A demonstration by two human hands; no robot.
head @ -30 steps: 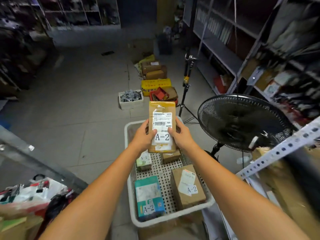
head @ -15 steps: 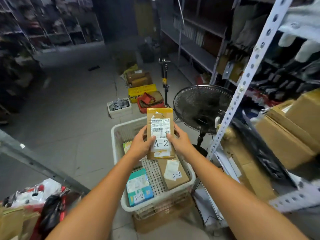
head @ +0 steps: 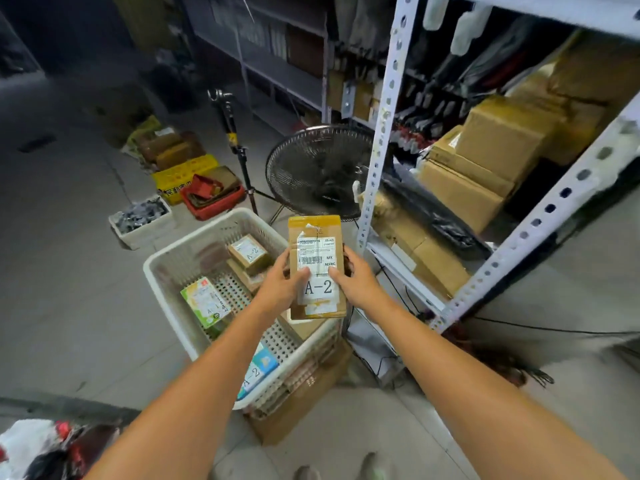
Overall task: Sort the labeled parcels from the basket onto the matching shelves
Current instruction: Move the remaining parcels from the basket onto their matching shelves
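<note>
My left hand (head: 284, 284) and right hand (head: 353, 284) both grip A-2 parcel (head: 316, 265) by side edges, thumbs on label. Parcel upright above right edge of white basket (head: 166, 271), near shelf rack (head: 381, 133) at right. Other parcels (head: 247, 252) in basket.

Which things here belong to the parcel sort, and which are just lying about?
Job: held parcel, left hand, right hand, basket, small box, green parcel, blue parcel, rack.
Lying about: fan, tripod, yellow crate, red tray, parts bin.
</note>
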